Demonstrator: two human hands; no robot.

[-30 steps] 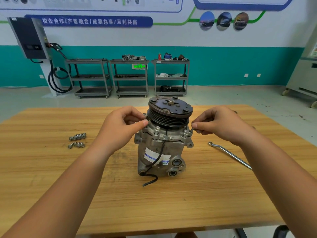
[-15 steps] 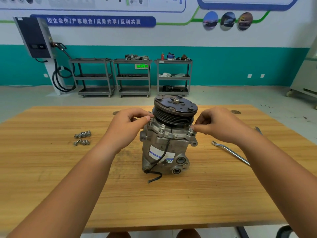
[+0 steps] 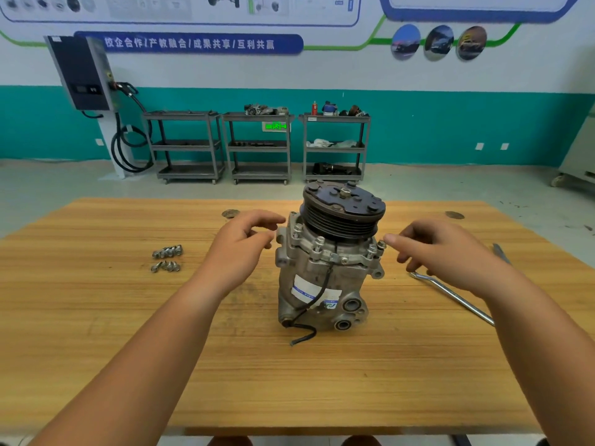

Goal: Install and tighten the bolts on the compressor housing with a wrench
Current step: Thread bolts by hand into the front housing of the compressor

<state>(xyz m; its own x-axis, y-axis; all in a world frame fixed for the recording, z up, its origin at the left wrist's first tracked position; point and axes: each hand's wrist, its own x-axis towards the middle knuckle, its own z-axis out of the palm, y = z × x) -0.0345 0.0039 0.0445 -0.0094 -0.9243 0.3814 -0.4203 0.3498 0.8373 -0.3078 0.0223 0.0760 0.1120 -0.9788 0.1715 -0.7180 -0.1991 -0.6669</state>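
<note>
The compressor stands upright in the middle of the counter, its black pulley on top, well away from every edge; a black cable trails from its foot onto the wood toward the near edge. Four bolts stand in the near side of its flange; a fingertip of the right hand touches the rightmost one, the grip apart, the other fingers spread and relaxed. The left hand hovers just beside the left end of the flange, the grip apart, the fingers loosely curled; whether it touches the metal I cannot tell. Both forearms reach in over the broad stretch of wood between the compressor and the near edge.

To the right, one wrench lies flat, slanting from near the flange toward the near right, its middle under the right wrist; one more metal tool shows past that wrist, near the right edge, mostly hidden. To the left, the loose bolts lie in two short rows, well apart from the compressor, with open wood all round them; they are too small to count surely. Two round dark marks sit toward the far edge; beyond it, three grey carts line the far wall, and one black box with a hose hangs at the far left.
</note>
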